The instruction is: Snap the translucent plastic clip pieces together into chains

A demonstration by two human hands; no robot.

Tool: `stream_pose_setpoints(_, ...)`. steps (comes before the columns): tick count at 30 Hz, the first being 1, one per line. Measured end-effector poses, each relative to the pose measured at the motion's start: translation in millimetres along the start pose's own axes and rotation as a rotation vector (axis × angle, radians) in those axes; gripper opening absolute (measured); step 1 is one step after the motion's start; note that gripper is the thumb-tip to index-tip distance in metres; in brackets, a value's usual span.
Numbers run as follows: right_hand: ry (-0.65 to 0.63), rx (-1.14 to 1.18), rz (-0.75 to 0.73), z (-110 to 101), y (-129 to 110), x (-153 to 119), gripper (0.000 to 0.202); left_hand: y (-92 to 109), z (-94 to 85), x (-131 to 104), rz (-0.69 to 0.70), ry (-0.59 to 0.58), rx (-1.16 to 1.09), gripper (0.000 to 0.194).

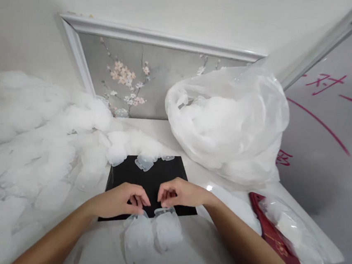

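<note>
Over the lower part of a black mat (155, 175), my left hand (125, 200) curls with thumb and fingers bent, its fingertips by the clear top edge of a white, translucent-edged piece (138, 239). My right hand (178, 193) is bent the same way beside the top of a second such piece (168, 230). Whether either hand pinches a piece is too small to tell. The two pieces lie side by side on the white table. More clear-edged pieces (144, 162) lie along the mat's far edge.
A large heap of white pieces (31, 121) covers the left side. An open plastic bag (231, 122) of white pieces stands back right. Nearer are a dark red object (272, 230) and a small clear bag (290, 224). A framed floral panel (152, 76) stands behind; a whiteboard (335, 141) is right.
</note>
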State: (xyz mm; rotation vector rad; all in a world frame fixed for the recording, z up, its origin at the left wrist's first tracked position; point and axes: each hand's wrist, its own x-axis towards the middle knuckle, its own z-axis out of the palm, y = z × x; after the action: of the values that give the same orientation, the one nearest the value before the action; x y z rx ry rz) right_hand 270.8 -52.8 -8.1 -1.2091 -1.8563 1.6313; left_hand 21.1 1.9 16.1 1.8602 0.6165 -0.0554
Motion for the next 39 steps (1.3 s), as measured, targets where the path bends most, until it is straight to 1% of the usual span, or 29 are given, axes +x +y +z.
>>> stream_pose_setpoints(1, 0.124, -0.050, -0.012, -1, 2, 3, 0.015, -1, -1.3, 4, -0.001, 0.092, 0.012, 0.020)
stream_pose_setpoints(2, 0.288, -0.129, -0.025, -3, 6, 8, 0.012, -3, -3.3, 8, -0.002, 0.213, 0.039, 0.019)
stream_pose_setpoints(4, 0.631, -0.342, -0.028, -8, 15, 20, 0.013, -10, -8.9, 21, 0.000, 0.497, 0.108, 0.018)
stream_pose_setpoints(5, 0.755, -0.454, -0.014, -11, 20, 27, 0.017, -15, -12.2, 29, 0.003, 0.619, 0.131, 0.018)
stream_pose_setpoints(6, 0.838, -0.557, 0.006, -14, 24, 33, 0.020, -19, -15.6, 38, 0.004, 0.717, 0.135, 0.018)
stream_pose_setpoints(7, 0.886, -0.646, 0.025, -17, 28, 40, 0.023, -23, -18.9, 46, 0.003, 0.775, 0.128, 0.020)
stream_pose_setpoints(9, 0.913, -0.803, 0.032, -23, 32, 50, 0.026, -29, -25.0, 62, -0.004, 0.835, 0.091, 0.025)
stream_pose_setpoints(12, 0.892, -0.962, 0.000, -30, 29, 56, 0.013, -32, -30.0, 75, -0.043, 0.865, -0.004, 0.034)
stream_pose_setpoints(14, 0.932, -0.934, -0.034, -33, 23, 53, 0.013, -30, -29.4, 73, -0.075, 0.859, -0.100, 0.036)
stream_pose_setpoints(15, 0.972, -0.848, -0.052, -34, 19, 50, 0.014, -29, -28.0, 69, -0.088, 0.845, -0.155, 0.036)
stream_pose_setpoints(16, 0.999, -0.710, -0.069, -34, 16, 46, 0.014, -27, -26.0, 63, -0.096, 0.826, -0.213, 0.035)
stream_pose_setpoints(17, 0.995, -0.524, -0.085, -33, 14, 42, 0.014, -25, -23.6, 56, -0.103, 0.804, -0.272, 0.034)
stream_pose_setpoints(18, 0.949, -0.300, -0.094, -31, 12, 38, 0.014, -24, -21.0, 48, -0.109, 0.783, -0.325, 0.032)
stream_pose_setpoints(19, 0.866, -0.065, -0.092, -28, 11, 34, 0.015, -22, -18.5, 40, -0.117, 0.765, -0.368, 0.031)
stream_pose_setpoints(21, 0.654, 0.355, -0.064, -21, 11, 29, 0.023, -21, -14.2, 25, -0.140, 0.748, -0.472, 0.032)
stream_pose_setpoints(22, 0.561, 0.513, -0.041, -17, 12, 28, 0.029, -21, -12.7, 19, -0.156, 0.742, -0.545, 0.034)
stream_pose_setpoints(24, 0.437, 0.705, 0.011, -10, 15, 26, 0.039, -23, -10.6, 11, -0.190, 0.723, -0.718, 0.041)
stream_pose_setpoints(26, 0.376, 0.780, 0.041, -6, 18, 26, 0.042, -25, -9.6, 7, -0.206, 0.679, -0.871, 0.043)
stream_pose_setpoints(30, 0.333, 0.807, 0.035, -6, 24, 27, 0.052, -28, -8.6, 5, -0.134, 0.578, -0.999, 0.032)
stream_pose_setpoints(32, 0.325, 0.806, 0.034, -8, 27, 27, 0.056, -28, -8.5, 5, -0.104, 0.562, -1.036, 0.034)
stream_pose_setpoints(36, 0.312, 0.801, 0.034, -9, 28, 26, 0.056, -31, -9.1, 6, -0.068, 0.534, -1.116, 0.038)
stream_pose_setpoints(39, 0.304, 0.806, 0.035, -9, 28, 25, 0.057, -32, -10.2, 7, -0.066, 0.524, -1.158, 0.038)
